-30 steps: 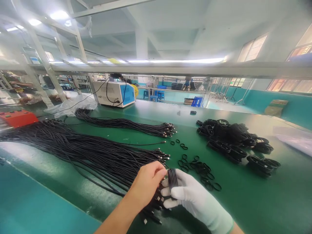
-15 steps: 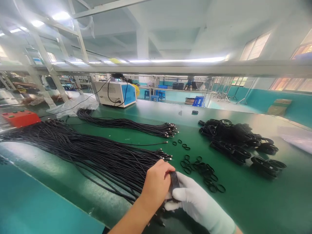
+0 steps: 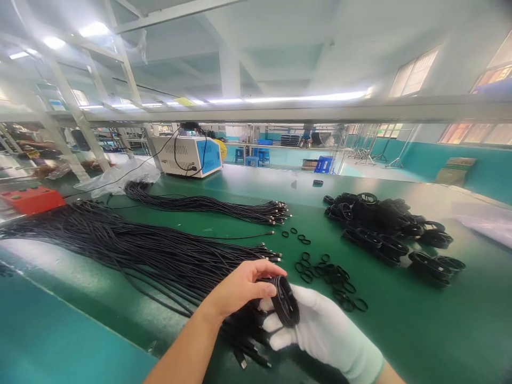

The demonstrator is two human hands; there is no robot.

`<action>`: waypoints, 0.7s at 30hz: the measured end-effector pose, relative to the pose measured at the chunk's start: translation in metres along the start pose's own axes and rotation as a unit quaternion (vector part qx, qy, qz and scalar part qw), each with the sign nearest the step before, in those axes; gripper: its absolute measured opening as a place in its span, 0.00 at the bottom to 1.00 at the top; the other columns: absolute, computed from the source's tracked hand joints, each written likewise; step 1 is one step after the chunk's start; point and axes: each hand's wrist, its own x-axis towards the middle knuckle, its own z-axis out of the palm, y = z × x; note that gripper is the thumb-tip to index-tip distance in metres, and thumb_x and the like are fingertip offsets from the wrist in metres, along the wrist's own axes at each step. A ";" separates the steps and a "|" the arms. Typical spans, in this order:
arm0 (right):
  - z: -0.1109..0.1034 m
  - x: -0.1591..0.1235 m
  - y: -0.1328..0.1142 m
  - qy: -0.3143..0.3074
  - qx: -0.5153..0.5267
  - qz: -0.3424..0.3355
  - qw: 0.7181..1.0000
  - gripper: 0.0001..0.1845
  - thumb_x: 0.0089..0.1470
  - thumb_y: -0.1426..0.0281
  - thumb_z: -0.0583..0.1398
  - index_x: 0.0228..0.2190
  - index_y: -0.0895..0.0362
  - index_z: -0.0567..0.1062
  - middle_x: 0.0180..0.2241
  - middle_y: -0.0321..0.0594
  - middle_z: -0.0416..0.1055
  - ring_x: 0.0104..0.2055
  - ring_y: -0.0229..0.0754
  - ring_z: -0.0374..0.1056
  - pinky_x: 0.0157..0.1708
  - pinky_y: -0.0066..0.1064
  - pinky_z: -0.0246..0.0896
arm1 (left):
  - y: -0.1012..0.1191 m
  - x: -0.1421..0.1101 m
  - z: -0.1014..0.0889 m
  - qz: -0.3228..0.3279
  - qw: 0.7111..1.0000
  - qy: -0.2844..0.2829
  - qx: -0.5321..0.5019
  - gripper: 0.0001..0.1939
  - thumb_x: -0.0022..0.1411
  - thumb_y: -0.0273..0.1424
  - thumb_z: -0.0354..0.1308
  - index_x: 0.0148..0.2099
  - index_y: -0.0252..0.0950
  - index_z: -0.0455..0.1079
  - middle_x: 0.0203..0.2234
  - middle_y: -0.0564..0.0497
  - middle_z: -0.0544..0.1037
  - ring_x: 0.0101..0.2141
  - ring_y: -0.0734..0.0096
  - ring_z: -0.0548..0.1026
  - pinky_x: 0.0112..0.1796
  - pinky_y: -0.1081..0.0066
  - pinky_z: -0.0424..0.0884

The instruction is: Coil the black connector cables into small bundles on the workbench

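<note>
A coiled black cable (image 3: pixel 286 305) is held between both hands above the near part of the bench. My bare left hand (image 3: pixel 244 288) pinches its upper left side with thumb and fingers. Around its right side and underneath closes my right hand (image 3: pixel 316 325), in a white glove. Just left of and below the hands lies a thick spread of straight black cables (image 3: pixel 160 256), some of their plug ends showing beneath. Small black rings (image 3: pixel 336 277) lie scattered right of the hands.
A heap of coiled black cables (image 3: pixel 384 218) sits at the right. Behind the spread lies a second cable bundle (image 3: pixel 208 205). A white-and-blue machine (image 3: pixel 188 156), a red box (image 3: pixel 32 200) and a clear plastic bag (image 3: pixel 120 176) stand farther back. A metal rail crosses above.
The coil has turned so its round opening faces me more. My left hand has shifted left, its thumb now on the coil's side; my right hand's fingers have spread beneath it.
</note>
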 end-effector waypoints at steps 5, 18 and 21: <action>-0.002 0.004 0.001 0.163 -0.178 -0.041 0.970 0.32 0.37 0.67 0.67 0.44 0.60 0.64 0.36 0.44 0.68 0.33 0.43 0.70 0.32 0.36 0.66 | 0.006 0.003 0.005 -0.006 0.991 0.110 0.079 0.13 0.57 0.32 0.56 0.45 0.38 0.73 0.42 0.50 0.76 0.44 0.65 0.72 0.48 0.67 0.65; -0.080 -0.022 -0.114 0.524 -0.541 -0.108 0.649 0.33 0.45 0.72 0.61 0.54 0.56 0.60 0.50 0.45 0.65 0.51 0.46 0.62 0.53 0.38 0.55 | -0.034 0.015 -0.022 -0.028 0.953 0.262 0.148 0.18 0.48 0.44 0.58 0.38 0.40 0.74 0.33 0.51 0.80 0.37 0.60 0.77 0.38 0.70 0.73; -0.125 -0.042 -0.158 0.602 -0.580 -0.078 0.543 0.24 0.53 0.68 0.59 0.52 0.57 0.63 0.54 0.47 0.60 0.55 0.51 0.57 0.53 0.52 0.51 | -0.036 0.018 -0.017 -0.033 0.950 0.245 0.189 0.14 0.49 0.43 0.57 0.37 0.43 0.74 0.31 0.54 0.80 0.36 0.61 0.77 0.37 0.72 0.73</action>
